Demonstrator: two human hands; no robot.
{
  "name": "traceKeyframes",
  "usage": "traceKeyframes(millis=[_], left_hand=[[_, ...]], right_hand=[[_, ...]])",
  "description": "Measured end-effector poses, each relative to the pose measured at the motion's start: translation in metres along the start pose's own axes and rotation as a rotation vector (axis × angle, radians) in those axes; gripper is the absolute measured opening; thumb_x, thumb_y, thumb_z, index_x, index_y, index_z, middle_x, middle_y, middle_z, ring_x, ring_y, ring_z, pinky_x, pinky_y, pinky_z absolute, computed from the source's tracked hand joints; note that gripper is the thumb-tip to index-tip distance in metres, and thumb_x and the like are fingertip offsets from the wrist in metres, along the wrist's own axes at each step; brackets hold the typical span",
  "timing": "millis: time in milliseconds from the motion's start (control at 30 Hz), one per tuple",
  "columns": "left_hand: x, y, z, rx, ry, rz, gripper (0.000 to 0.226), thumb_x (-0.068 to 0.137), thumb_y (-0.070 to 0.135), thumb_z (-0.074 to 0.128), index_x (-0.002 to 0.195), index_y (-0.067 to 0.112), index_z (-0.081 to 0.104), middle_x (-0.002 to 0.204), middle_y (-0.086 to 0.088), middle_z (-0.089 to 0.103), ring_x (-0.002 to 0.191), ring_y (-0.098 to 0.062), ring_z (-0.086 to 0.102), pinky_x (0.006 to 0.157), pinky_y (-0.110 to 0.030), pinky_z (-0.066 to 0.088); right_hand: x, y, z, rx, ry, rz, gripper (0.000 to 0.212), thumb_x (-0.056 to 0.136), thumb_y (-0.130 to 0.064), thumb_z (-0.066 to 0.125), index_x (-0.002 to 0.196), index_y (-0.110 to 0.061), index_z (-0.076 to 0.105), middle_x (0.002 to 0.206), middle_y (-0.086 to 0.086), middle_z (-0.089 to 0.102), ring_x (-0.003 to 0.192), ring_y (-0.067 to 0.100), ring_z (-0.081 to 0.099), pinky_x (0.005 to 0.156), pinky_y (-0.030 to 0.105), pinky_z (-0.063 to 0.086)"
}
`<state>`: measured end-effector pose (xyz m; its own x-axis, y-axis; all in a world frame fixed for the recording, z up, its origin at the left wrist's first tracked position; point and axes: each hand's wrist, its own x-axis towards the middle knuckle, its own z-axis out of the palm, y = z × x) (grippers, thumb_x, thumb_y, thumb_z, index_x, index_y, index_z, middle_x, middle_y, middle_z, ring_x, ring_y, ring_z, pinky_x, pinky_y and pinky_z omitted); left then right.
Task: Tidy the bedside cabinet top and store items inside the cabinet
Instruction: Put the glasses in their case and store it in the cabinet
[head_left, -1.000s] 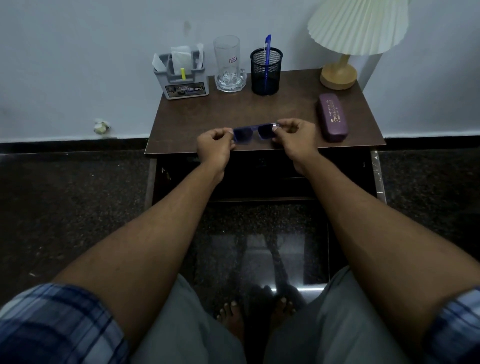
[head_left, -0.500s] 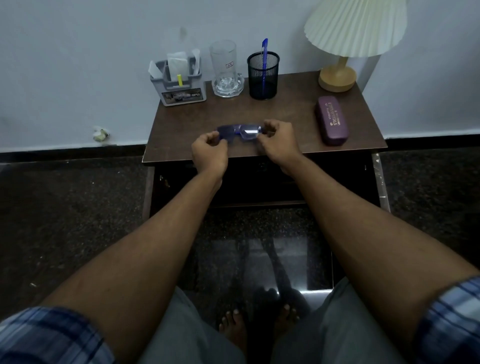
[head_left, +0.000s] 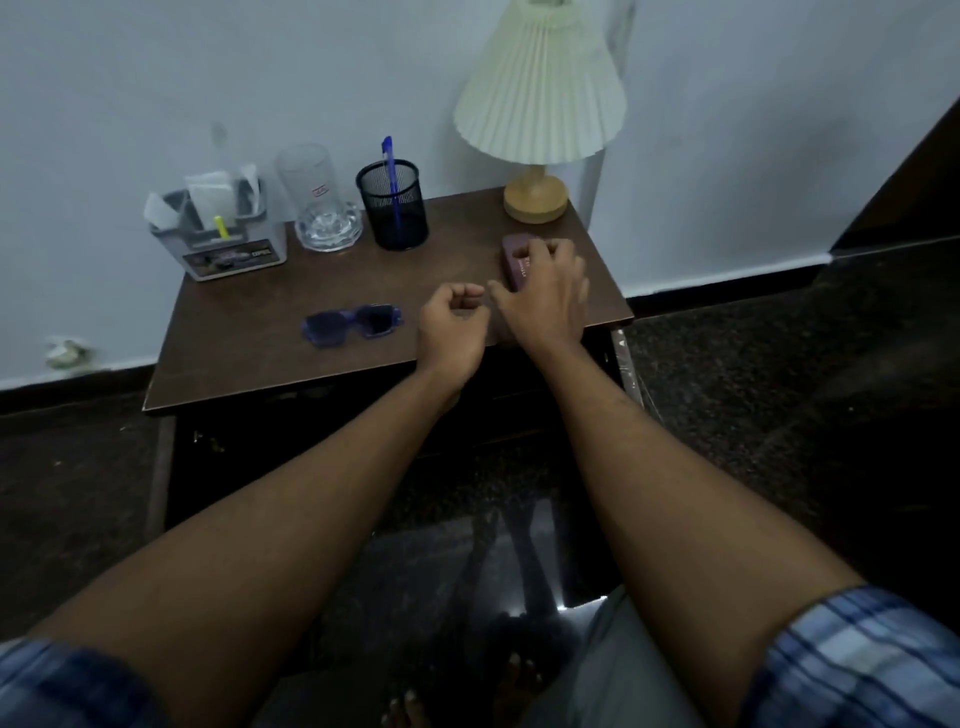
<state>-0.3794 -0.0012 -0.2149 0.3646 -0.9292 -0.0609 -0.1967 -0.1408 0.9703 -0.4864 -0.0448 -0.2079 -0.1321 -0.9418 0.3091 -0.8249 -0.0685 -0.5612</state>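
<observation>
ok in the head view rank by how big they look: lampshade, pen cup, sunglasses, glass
1. lampshade, clearly largest
2. glass and pen cup: look much alike, no clear order
3. sunglasses, smallest, though they lie nearer the camera

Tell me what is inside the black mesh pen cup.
One blue pen stands in the black mesh pen cup, its cap above the rim. The cup's bottom is too dark to tell if anything else lies there.

A pale wall (head_left: 156, 78) stands behind a brown cabinet (head_left: 249, 332). The floor (head_left: 753, 405) is dark speckled stone, glossy. A pleated lamp (head_left: 540, 98) sits at the cabinet's back right corner.
</observation>
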Motion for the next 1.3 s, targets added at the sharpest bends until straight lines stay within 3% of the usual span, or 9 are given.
traceKeyframes(millis=[100,200,400,500,600,733,867,967,1300], left_hand=[[0.023,0.003,0.02,-0.101,0.014,-0.138,0.024,0.093,0.009,0.062,0.117,0.012,0.068,0.115,-0.012,0.072,0.109,-0.027,0.07,0.101,-0.043,0.056],[0.04,0.007,0.033,-0.17,-0.008,-0.192,0.028,0.095,0.006,0.059,0.122,0.005,0.066,0.112,-0.014,0.071,0.098,-0.023,0.068,0.103,-0.04,0.055],[0.051,0.009,0.037,-0.237,-0.051,-0.218,0.045,0.093,0.0,0.06,0.137,0.002,0.051,0.094,-0.007,0.067,0.074,-0.014,0.064,0.071,-0.025,0.056],[0.054,0.01,0.026,-0.325,-0.104,-0.227,0.071,0.089,-0.001,0.068,0.15,0.013,0.034,0.131,-0.013,0.063,0.105,-0.027,0.071,0.088,-0.038,0.062],[0.052,0.016,0.0,-0.318,-0.134,-0.201,0.093,0.081,-0.001,0.077,0.156,0.024,0.027,0.137,-0.01,0.057,0.119,-0.03,0.064,0.097,-0.048,0.059],[0.038,0.017,-0.051,-0.447,-0.162,-0.193,0.074,0.086,-0.011,0.069,0.149,0.015,0.041,0.131,-0.016,0.056,0.115,-0.034,0.066,0.079,-0.037,0.064],[0.013,0.006,-0.1,-0.482,-0.175,-0.171,0.066,0.083,-0.014,0.071,0.143,0.005,0.049,0.118,-0.013,0.06,0.109,-0.029,0.066,0.084,-0.04,0.064],[-0.01,-0.011,-0.128,-0.537,-0.19,-0.205,0.061,0.083,-0.018,0.069,0.137,0.002,0.05,0.129,-0.023,0.059,0.113,-0.029,0.066,0.091,-0.043,0.061],[-0.055,-0.042,-0.175,-0.542,-0.16,-0.241,0.065,0.08,-0.02,0.07,0.137,0.006,0.053,0.135,-0.021,0.058,0.109,-0.024,0.067,0.083,-0.031,0.063]], right_hand=[[0.009,0.015,0.003,-0.079,-0.045,0.048,0.067,0.071,-0.054,0.076,0.125,-0.021,0.053,0.131,0.008,0.047,0.121,0.032,0.048,0.1,0.045,0.042],[0.015,0.021,0.008,-0.104,-0.074,0.054,0.067,0.073,-0.055,0.075,0.126,-0.021,0.051,0.13,0.009,0.05,0.12,0.032,0.05,0.098,0.046,0.042],[0.017,0.024,0.01,-0.115,-0.099,0.01,0.053,0.085,-0.04,0.068,0.13,-0.02,0.051,0.129,0.007,0.058,0.12,0.031,0.052,0.098,0.048,0.039],[0.018,0.018,0.005,-0.035,-0.191,-0.117,0.053,0.084,-0.035,0.064,0.134,-0.024,0.05,0.13,0.003,0.056,0.121,0.027,0.052,0.101,0.046,0.039],[0.013,0.009,-0.003,0.133,-0.313,-0.251,0.056,0.081,-0.033,0.068,0.135,-0.026,0.052,0.132,0.0,0.055,0.122,0.022,0.055,0.103,0.045,0.043],[0.001,-0.006,-0.011,0.254,-0.411,-0.355,0.057,0.082,-0.03,0.075,0.135,-0.022,0.055,0.133,-0.001,0.056,0.121,0.016,0.057,0.103,0.044,0.048],[-0.018,-0.029,-0.014,0.278,-0.489,-0.464,0.053,0.084,-0.028,0.077,0.134,-0.021,0.06,0.13,0.0,0.06,0.12,0.015,0.059,0.105,0.035,0.048],[-0.037,-0.046,-0.015,0.259,-0.522,-0.536,0.049,0.084,-0.028,0.078,0.13,-0.02,0.065,0.122,0.001,0.06,0.114,0.013,0.059,0.1,0.024,0.045],[-0.075,-0.08,-0.013,0.208,-0.634,-0.67,0.042,0.084,-0.031,0.078,0.123,-0.02,0.07,0.12,-0.001,0.064,0.109,0.009,0.06,0.094,0.022,0.049]])
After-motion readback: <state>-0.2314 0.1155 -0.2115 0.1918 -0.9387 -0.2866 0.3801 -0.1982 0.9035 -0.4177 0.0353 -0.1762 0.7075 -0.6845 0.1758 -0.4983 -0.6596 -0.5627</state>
